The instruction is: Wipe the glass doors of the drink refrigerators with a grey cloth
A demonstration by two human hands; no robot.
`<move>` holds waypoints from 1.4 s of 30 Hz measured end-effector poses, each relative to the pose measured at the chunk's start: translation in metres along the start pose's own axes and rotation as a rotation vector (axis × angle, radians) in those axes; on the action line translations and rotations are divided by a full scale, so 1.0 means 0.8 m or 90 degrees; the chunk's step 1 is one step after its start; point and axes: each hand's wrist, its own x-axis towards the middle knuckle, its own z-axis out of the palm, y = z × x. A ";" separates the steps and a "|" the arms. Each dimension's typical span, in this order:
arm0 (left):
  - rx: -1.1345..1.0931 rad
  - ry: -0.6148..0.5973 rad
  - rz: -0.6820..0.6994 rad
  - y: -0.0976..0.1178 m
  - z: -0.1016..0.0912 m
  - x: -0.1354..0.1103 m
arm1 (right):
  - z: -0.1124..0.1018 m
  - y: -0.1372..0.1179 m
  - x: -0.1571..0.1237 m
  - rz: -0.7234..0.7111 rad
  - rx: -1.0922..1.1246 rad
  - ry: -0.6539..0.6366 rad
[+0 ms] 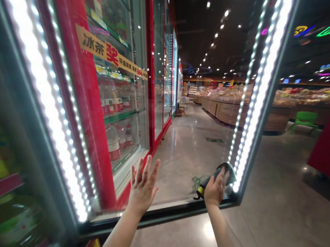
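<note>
— Where are our hands against the open glass door?

— Our left hand is spread flat with the fingers apart, palm pressed on the lower part of the glass and holding nothing. Our right hand sits further along the same pane, near the door's lit outer edge, with its fingers curled over a dark cloth.

— And the cloth itself?

— We have it pushed against the glass low down, just above the door's bottom frame and right beside the strip of white lights along that edge. A yellow bit shows under our palm; we cannot tell what it is.

— What lies around the door?

— On its hinge side we see a red fridge frame with a yellow banner and shelved bottles behind it. Through the glass a shiny floor runs to produce stands; beyond the door's outer edge stands a green chair.
</note>
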 end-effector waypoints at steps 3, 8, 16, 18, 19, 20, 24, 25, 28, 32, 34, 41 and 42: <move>0.001 0.010 -0.010 0.001 0.004 0.000 | 0.004 0.021 0.011 0.011 -0.008 0.072; -0.001 0.004 -0.010 0.000 0.007 0.001 | 0.020 -0.039 0.059 -0.051 -0.005 -0.006; 0.009 -0.014 -0.003 0.000 0.003 0.000 | -0.005 -0.066 0.000 -0.406 -0.077 -0.254; 0.009 -0.027 0.001 0.001 -0.002 -0.001 | -0.005 -0.071 0.006 -0.287 -0.059 -0.205; 0.009 -0.032 0.004 0.002 -0.005 -0.002 | -0.002 -0.082 0.013 -0.214 -0.034 -0.177; 0.008 -0.029 0.007 0.003 -0.008 -0.002 | 0.001 -0.098 0.019 -0.153 -0.002 -0.158; -0.023 0.078 0.026 0.005 -0.023 0.000 | 0.012 -0.186 0.024 -0.102 0.138 -0.230; -0.041 0.125 0.038 0.006 -0.027 0.002 | 0.012 -0.206 0.020 -0.120 0.175 -0.272; -0.117 0.220 0.089 0.008 -0.039 0.009 | 0.003 -0.244 0.013 -0.141 0.313 -0.359; -0.184 0.146 0.067 0.024 -0.035 0.022 | -0.020 -0.262 0.025 -0.091 0.517 -0.493; -0.164 0.093 0.004 0.035 -0.023 0.030 | -0.030 -0.266 0.033 -0.051 0.582 -0.542; 0.007 0.106 -0.060 0.028 0.023 0.018 | -0.047 -0.238 0.033 -0.149 0.538 -0.359; 0.028 0.134 -0.078 0.021 0.028 0.007 | -0.048 -0.231 0.032 -0.202 0.505 -0.321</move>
